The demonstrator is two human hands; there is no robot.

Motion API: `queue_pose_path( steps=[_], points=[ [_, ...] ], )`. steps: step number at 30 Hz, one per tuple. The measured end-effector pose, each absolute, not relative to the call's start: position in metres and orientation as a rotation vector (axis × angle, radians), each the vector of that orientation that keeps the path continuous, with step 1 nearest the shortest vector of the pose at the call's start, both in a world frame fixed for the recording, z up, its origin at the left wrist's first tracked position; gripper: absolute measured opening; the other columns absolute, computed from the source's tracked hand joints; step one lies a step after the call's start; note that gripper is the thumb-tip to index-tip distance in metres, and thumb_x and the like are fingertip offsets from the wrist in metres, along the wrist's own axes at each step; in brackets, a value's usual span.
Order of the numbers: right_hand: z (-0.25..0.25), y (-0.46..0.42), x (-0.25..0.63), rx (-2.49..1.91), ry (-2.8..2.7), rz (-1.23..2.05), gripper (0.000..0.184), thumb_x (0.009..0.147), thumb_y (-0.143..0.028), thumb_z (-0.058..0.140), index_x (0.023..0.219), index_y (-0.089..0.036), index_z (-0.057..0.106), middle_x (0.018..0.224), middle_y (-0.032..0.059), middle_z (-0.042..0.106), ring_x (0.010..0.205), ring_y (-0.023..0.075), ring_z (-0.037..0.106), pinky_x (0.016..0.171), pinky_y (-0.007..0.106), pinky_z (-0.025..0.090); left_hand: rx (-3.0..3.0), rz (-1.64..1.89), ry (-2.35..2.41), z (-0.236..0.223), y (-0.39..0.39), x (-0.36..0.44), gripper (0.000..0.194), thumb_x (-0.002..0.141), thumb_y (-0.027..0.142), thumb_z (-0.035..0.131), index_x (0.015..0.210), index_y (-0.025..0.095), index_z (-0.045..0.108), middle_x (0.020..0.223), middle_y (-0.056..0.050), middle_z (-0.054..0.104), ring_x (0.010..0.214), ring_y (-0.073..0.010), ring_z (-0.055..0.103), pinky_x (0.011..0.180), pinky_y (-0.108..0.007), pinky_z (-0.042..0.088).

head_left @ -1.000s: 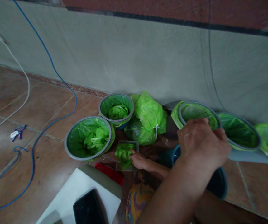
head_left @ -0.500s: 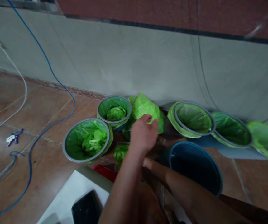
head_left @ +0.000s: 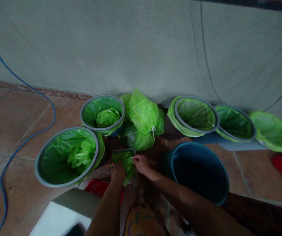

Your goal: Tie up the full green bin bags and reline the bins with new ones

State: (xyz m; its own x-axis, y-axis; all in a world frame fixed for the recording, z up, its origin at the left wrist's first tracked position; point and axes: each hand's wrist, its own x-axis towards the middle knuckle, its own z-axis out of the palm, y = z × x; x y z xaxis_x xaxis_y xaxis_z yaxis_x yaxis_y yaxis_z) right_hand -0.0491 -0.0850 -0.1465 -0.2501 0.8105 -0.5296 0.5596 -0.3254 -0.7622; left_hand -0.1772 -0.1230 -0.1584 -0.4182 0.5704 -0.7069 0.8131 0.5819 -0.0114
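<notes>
Both my hands are low in the middle of the head view, at a small bin [head_left: 131, 151] with a grey rim and a crumpled green plastic bag [head_left: 126, 160] at its mouth. My left hand [head_left: 118, 169] is closed on the bag's left side, its fingers partly hidden. My right hand [head_left: 142, 164] pinches the bag's right edge. Just behind stands a full green plastic bag [head_left: 142, 109], tied with a white string. To the left are two grey-rimmed bins, a large one [head_left: 40, 164] and a smaller one [head_left: 82, 114], both lined with green bags.
A dark blue bucket [head_left: 172, 164] stands right of my right arm. Several green-lined bins, including one bin [head_left: 216, 123], line the wall. A red basket [head_left: 98, 187] and a white box [head_left: 54, 218] with a phone [head_left: 75, 230] are at lower left. A blue cable [head_left: 36, 132] crosses the floor.
The hand that was raised in front of the tied bag has come down to the small bin. Both hands now hold its green bag. The view has tilted down.
</notes>
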Motion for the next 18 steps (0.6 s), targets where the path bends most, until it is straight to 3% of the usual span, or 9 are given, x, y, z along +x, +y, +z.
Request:
queue_pose_path(
  steps=[3,9,15,18],
  points=[
    [-0.105,-0.068,-0.017,-1.634,-1.349,1.511,0.024,0.086,-0.036,0.055,0.077,-0.017,0.067,0.062,-0.0007,0.063,0.048,0.01,0.054,0.048,0.022,0.039,1.084,-0.482,2.244,-0.166,-0.128,-0.169,0.051,0.088,0.019,0.043,0.139,0.016,0.05,0.135,-0.025,0.051,0.118,-0.0392,0.055,0.079,-0.044,0.049],
    [-0.013,-0.045,0.038,-1.293,-0.947,1.419,0.026,0.074,-0.043,0.072,0.078,-0.018,0.069,0.059,-0.0036,0.058,0.047,0.0066,0.047,0.044,0.019,0.035,1.538,-0.323,2.476,-0.175,-0.14,-0.154,0.052,0.091,0.012,0.031,0.139,0.015,0.052,0.143,-0.025,0.047,0.119,-0.0387,0.053,0.092,-0.058,0.043],
    [0.041,-0.022,0.074,-1.133,-0.603,1.368,0.026,0.064,-0.034,0.082,0.081,-0.017,0.071,0.064,-0.0045,0.06,0.052,0.0044,0.047,0.046,0.016,0.037,1.547,-0.246,2.425,-0.171,-0.145,-0.147,0.059,0.089,0.01,0.035,0.147,0.012,0.043,0.152,-0.027,0.036,0.122,-0.0348,0.055,0.098,-0.048,0.044],
    [0.052,-0.014,0.093,-1.091,-0.556,1.322,0.028,0.063,-0.033,0.083,0.083,-0.017,0.071,0.066,-0.0048,0.061,0.054,0.0041,0.05,0.048,0.015,0.04,1.516,-0.221,2.346,-0.161,-0.141,-0.144,0.061,0.088,0.012,0.037,0.149,0.016,0.039,0.156,-0.025,0.029,0.111,-0.0306,0.064,0.091,-0.042,0.049]
  ],
)
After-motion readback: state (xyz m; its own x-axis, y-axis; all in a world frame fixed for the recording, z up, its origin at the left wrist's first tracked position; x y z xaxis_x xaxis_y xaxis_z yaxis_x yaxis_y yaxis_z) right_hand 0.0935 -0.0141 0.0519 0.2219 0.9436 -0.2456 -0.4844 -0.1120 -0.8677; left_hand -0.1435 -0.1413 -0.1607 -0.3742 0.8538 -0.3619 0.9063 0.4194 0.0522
